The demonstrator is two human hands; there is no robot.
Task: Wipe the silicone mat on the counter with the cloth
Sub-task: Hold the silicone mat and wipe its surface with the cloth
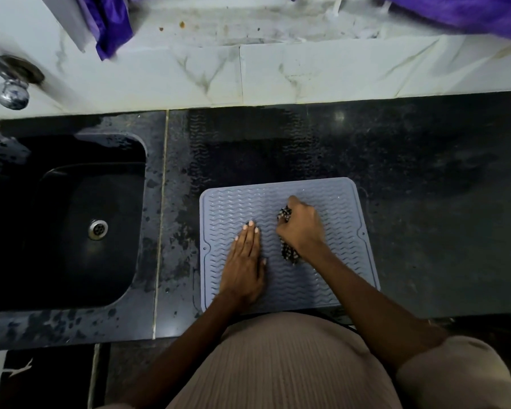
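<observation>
A grey silicone mat (345, 219) with a wavy ribbed pattern lies flat on the black counter, close to the front edge. My left hand (244, 261) presses flat on the mat's left half, fingers together and pointing away from me. My right hand (301, 228) is bunched around a dark speckled cloth (289, 255) near the mat's middle. The cloth pokes out above and below my fist and touches the mat.
A black sink (71, 225) with a metal drain is set into the counter to the left. A chrome tap (11, 87) sticks out at the upper left. Wet wavy marks (248, 143) show on the counter behind the mat. Purple fabric (109, 25) hangs over the marble ledge.
</observation>
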